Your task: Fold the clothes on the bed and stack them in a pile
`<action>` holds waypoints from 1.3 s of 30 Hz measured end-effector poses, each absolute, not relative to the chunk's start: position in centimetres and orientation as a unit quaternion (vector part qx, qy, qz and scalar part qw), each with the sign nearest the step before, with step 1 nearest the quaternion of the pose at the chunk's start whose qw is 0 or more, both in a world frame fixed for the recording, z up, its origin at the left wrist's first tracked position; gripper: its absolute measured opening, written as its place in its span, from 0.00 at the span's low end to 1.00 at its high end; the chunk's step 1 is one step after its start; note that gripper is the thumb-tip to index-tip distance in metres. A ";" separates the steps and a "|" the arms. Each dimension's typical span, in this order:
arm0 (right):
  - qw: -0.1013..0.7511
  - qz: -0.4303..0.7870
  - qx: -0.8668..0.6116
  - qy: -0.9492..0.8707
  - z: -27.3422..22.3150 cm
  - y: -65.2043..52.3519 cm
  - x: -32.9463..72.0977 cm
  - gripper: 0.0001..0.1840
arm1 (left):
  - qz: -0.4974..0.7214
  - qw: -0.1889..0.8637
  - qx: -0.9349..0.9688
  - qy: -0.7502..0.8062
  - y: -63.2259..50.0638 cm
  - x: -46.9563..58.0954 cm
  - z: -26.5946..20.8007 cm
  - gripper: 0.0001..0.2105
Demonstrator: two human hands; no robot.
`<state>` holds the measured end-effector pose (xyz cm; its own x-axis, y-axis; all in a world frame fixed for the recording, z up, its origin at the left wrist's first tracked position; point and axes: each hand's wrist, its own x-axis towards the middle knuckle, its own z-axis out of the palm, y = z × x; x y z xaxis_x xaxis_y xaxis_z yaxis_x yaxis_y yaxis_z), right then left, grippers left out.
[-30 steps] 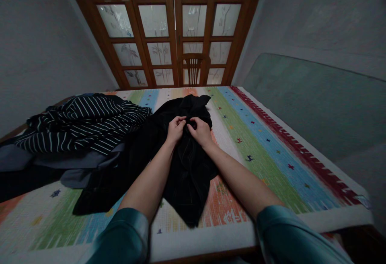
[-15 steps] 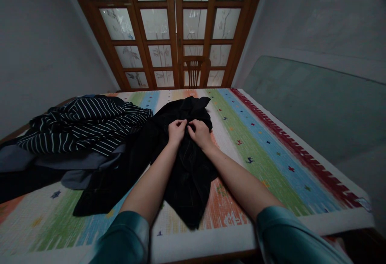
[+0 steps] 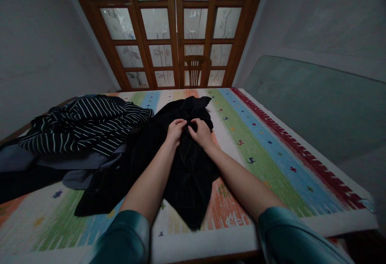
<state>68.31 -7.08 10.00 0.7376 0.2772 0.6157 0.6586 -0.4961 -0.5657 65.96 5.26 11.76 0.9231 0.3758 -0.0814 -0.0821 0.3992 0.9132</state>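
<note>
Working, in the head view, at the black garment (image 3: 190, 183) on the patterned tablecloth (image 3: 261, 147), the left hand (image 3: 175, 130) pinches it beside the right hand (image 3: 202, 132), whose grip I cannot tell, seemingly mid-adjustment, the next move calling for fine control.

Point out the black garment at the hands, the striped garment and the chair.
black garment (image 3: 190, 177), head view: on the cloth between the forearms.
striped garment (image 3: 87, 121), head view: on the middle of its bunched folds.
chair (image 3: 196, 58), head view: on the top rail of its backrest.
</note>
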 end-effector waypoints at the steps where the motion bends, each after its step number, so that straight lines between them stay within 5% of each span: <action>1: 0.425 -0.230 -0.828 -0.282 10.1 -7.1 68.3 0.09 | 0.138 0.825 0.532 0.130 5.2 65.9 11.8 0.10; 8: 0.530 -0.190 -0.781 -0.269 11.1 -7.4 68.5 0.07 | 0.163 0.806 0.562 0.088 5.3 66.0 11.4 0.14; 17: 0.541 -0.147 -0.791 -0.245 11.4 -8.2 70.2 0.07 | 0.159 0.770 0.616 0.041 5.6 66.2 10.8 0.15; 29: 0.579 -0.151 -0.770 -0.221 10.2 -8.0 70.6 0.10 | 0.243 0.504 0.829 0.006 4.9 65.6 11.0 0.04; 39: 0.583 -0.123 -0.764 -0.249 10.7 -8.5 70.3 0.12 | 0.186 0.595 0.779 -0.068 6.1 65.8 11.0 0.08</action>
<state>70.32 -8.52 10.73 0.8463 0.2366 0.4774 0.5229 -0.1974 -0.8292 65.83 6.05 10.96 0.9214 0.1150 0.3711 -0.3279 -0.2819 0.9017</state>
